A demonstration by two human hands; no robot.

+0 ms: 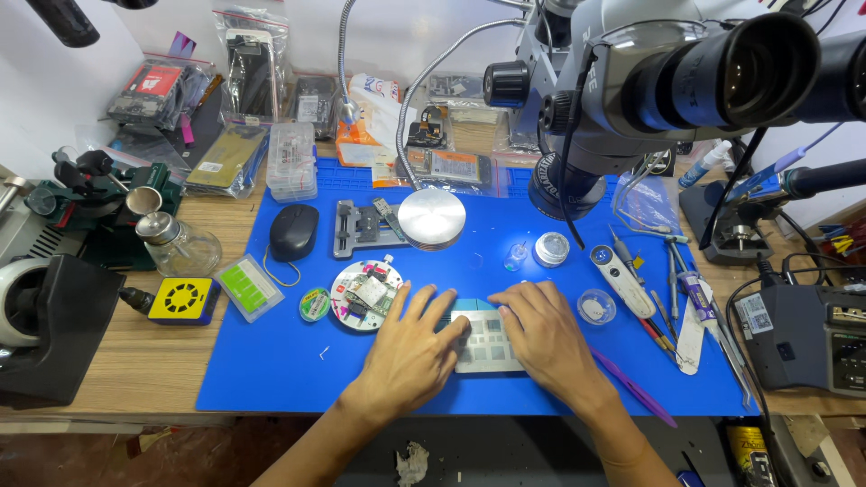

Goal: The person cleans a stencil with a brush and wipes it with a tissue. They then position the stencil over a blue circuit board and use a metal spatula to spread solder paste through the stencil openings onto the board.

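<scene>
Both my hands rest on a flat silver metal plate [478, 347] with a grid of cut-outs, lying on the blue work mat [271, 370]. My left hand [410, 347] lies palm down over the plate's left edge, fingers spread. My right hand [541, 334] presses its right side, fingers together and pointing left. Just left of my left hand sits a round white dish [363, 294] holding small circuit parts.
A microscope head [649, 81] hangs over the mat's far right. A black mouse [294, 231], a silver lamp base [432, 217], small jars [550, 249], tweezers and tools [672, 289] lie around. A glass bottle [176, 243] and yellow fan box [183, 299] stand left.
</scene>
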